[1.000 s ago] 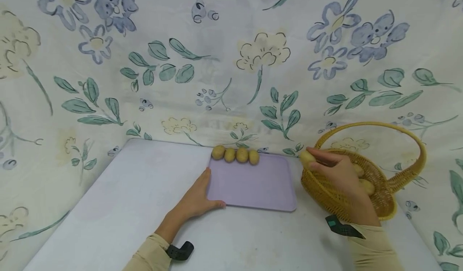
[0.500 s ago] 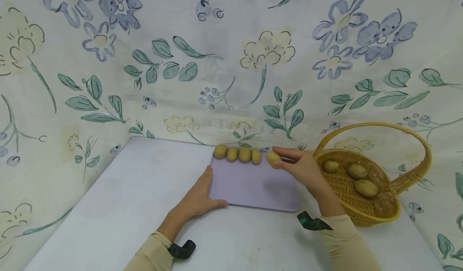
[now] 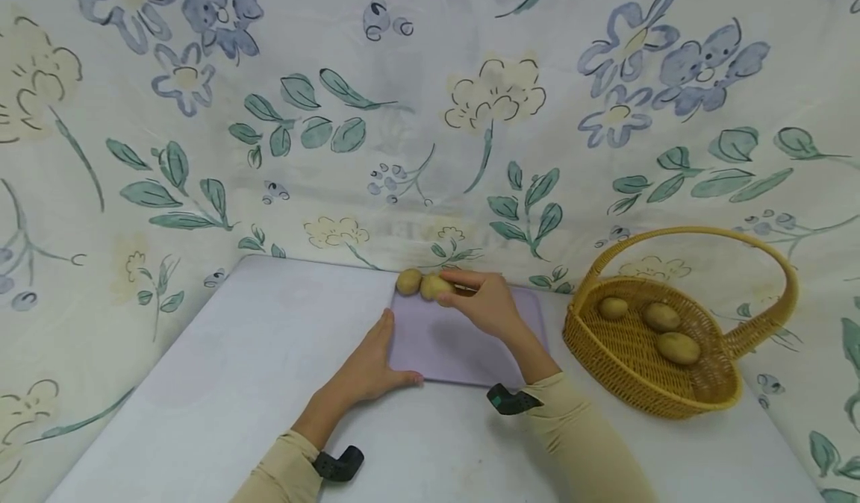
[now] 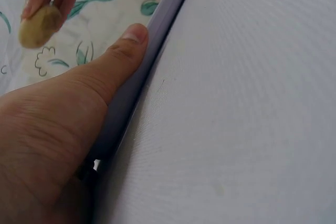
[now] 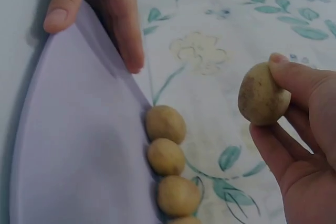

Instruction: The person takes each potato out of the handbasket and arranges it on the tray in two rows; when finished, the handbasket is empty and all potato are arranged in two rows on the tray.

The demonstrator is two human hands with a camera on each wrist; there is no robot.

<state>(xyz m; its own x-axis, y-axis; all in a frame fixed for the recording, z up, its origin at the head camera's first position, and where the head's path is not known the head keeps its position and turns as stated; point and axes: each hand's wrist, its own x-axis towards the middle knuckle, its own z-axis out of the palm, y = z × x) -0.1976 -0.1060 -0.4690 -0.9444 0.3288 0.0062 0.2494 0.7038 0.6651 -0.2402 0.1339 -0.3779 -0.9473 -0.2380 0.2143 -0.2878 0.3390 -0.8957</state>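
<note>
My right hand pinches a potato between thumb and fingertips, raised above the far side of the lilac tray. Along the tray's back edge runs a row of several potatoes; in the head view the right hand and its potato cover most of them, while the leftmost potato shows. My left hand holds the tray's front left corner, thumb on the front rim and fingers along the left side. The left wrist view shows that thumb lying on the rim.
A wicker basket with a tall arched handle stands right of the tray, with three potatoes inside. The white table meets a flowered cloth hanging behind it.
My right hand has carried the potato leftward from the basket, across the tray, to above the row. The left hand stays at the tray's corner.
</note>
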